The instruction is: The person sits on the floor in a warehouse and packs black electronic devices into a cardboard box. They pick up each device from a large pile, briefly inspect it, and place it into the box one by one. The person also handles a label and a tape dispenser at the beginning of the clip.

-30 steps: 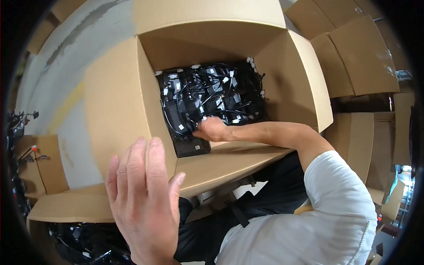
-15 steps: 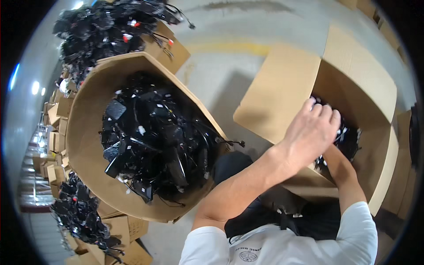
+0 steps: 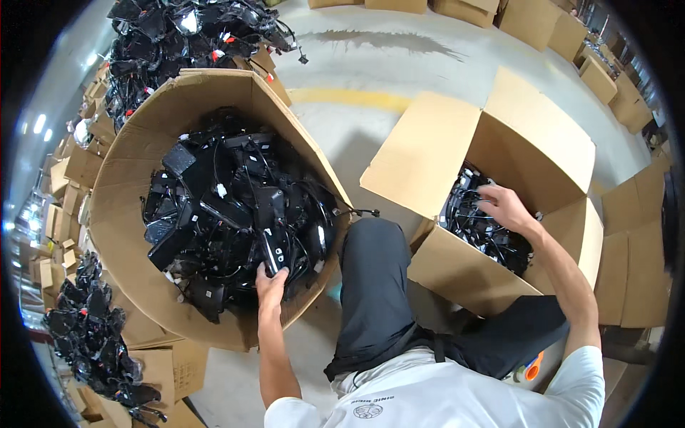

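Observation:
At the lower rim of the big round-sided carton (image 3: pixel 114 235), my left hand (image 3: pixel 271 287) closes on the near end of a long glossy black plastic part (image 3: pixel 273 251). That part lies among a heap of black plastic parts with wires (image 3: pixel 214 214) inside the carton. On my right, a square carton (image 3: pixel 464 274) with raised flaps holds a tangle of black cables with small pale connectors (image 3: pixel 474 221). Over these cables is my right hand (image 3: pixel 508 208), thumb and fingers apart and slightly bent, with nothing visible between them.
My knee (image 3: pixel 374 250) stands between the two cartons. Heaps of black wired parts (image 3: pixel 171 43) rise beyond the left carton, with another heap (image 3: pixel 93 335) at lower left. Beside my right leg lies an orange round thing (image 3: pixel 533 367). More cartons (image 3: pixel 531 21) line the far floor.
My left hand has moved from above the square carton to the big carton and taken hold of a black part. My right hand has risen from inside the square carton into clearer view.

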